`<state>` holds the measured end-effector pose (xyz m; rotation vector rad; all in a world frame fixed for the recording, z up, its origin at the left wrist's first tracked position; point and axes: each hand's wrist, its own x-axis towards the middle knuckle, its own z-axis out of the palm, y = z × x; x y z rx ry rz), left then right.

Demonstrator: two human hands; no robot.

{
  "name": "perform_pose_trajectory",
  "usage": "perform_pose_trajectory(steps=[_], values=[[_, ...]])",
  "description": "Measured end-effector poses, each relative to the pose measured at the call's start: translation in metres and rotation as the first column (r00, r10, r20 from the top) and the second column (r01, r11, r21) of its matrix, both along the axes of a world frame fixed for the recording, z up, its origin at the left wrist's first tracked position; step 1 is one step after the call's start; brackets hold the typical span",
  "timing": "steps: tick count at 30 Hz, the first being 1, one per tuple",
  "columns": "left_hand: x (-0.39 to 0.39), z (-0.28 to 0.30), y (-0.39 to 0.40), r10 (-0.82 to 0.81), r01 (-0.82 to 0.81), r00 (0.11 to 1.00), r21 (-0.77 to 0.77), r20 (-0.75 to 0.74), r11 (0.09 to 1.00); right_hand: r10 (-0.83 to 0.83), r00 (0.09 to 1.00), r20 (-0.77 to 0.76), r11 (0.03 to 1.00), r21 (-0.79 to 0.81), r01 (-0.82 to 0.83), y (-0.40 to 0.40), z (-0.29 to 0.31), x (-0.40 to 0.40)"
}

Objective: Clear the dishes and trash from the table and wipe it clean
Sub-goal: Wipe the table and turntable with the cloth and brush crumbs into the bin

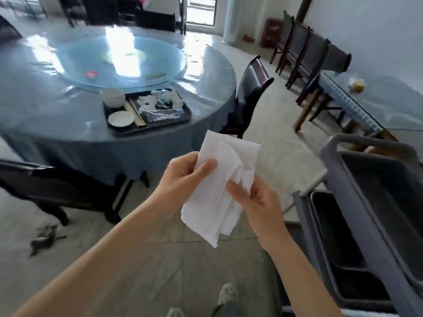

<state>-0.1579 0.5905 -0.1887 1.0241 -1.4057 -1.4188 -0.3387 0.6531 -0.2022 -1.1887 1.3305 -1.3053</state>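
Observation:
I stand a step back from the round table, which has a blue cloth and a glass turntable. A white cloth, folded and crumpled, hangs between both hands at chest height. My left hand pinches its upper left part. My right hand grips its right edge. Near the table's front edge sits a dark tray that carries stacked white bowls, a small white plate, chopsticks and crumpled tissues and foil.
A grey service cart with dark bins stands close on my right. Dark chairs sit at the table's right and lower left. A second table and a row of chairs line the right wall. Some debris lies on the floor.

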Motion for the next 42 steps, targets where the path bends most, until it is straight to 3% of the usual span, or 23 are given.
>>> perform_pose_trajectory(steps=[6, 11, 17, 31, 38, 42], values=[[0.132, -0.009, -0.004, 0.314, -0.315, 0.949, 0.032, 0.012, 0.949, 0.320, 0.947, 0.001, 0.947, -0.014, -0.320, -0.063, -0.008, 0.122], [0.225, -0.015, -0.016, 0.539, -0.535, 0.842, 0.094, -0.016, 0.840, 0.526, 0.850, -0.005, 0.850, -0.030, -0.526, -0.120, -0.013, 0.223], [0.332, -0.020, -0.064, 0.733, -0.731, 0.680, 0.090, 0.007, 0.677, 0.657, 0.753, 0.033, 0.753, -0.011, -0.657, -0.200, -0.015, 0.343], [0.554, -0.040, -0.150, 0.923, -0.906, 0.381, 0.223, 0.056, 0.361, 0.836, 0.534, 0.123, 0.521, 0.127, -0.844, -0.327, -0.030, 0.597], [0.683, -0.066, -0.148, 0.956, -0.916, 0.290, 0.299, 0.032, 0.268, 0.890, 0.446, 0.095, 0.425, 0.179, -0.887, -0.343, -0.056, 0.740], [0.785, -0.082, -0.150, 0.960, -0.918, 0.278, 0.305, 0.043, 0.253, 0.891, 0.447, 0.079, 0.425, 0.204, -0.882, -0.345, -0.068, 0.842]])
